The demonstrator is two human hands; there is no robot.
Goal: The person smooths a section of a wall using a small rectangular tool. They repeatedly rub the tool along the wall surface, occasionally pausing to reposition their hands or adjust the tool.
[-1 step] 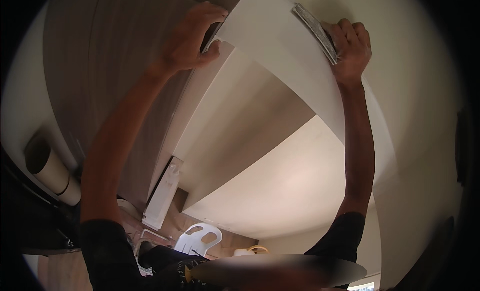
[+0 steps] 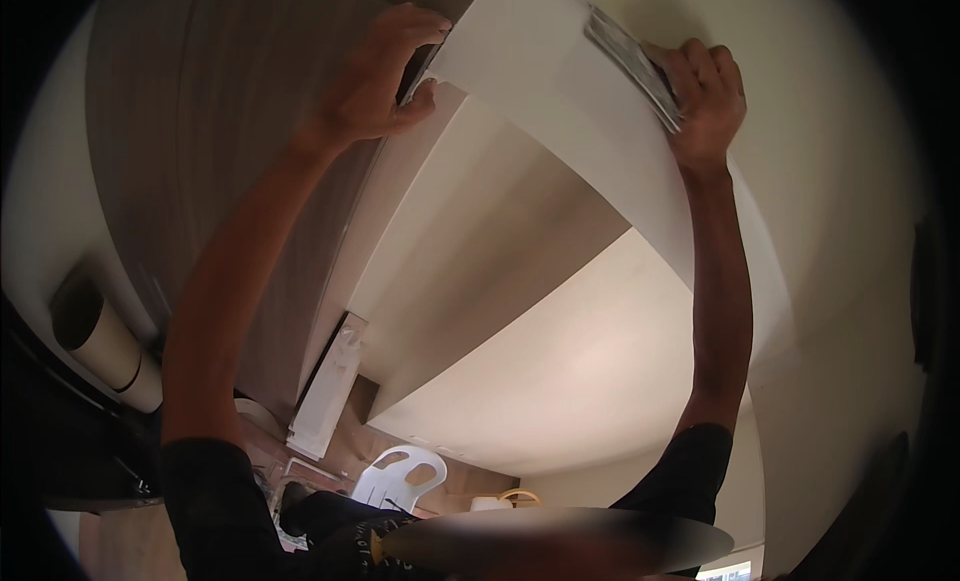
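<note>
We see the pale wall [image 2: 835, 191] spreading widest, then the wood-grain panel [image 2: 255, 91], with a white band [image 2: 530, 76] between. Where band meets wall sits the flat trowel [image 2: 633, 67], tilted, its long side probably laid along the surface to share pressure evenly. We have the right hand [image 2: 708, 106] closed on its back, fingers curled, likely for control. The left hand [image 2: 380, 76] is half curled at the panel's edge, perhaps for steadiness, around a dark strip [image 2: 418, 69]; whether it grips that, we cannot tell
</note>
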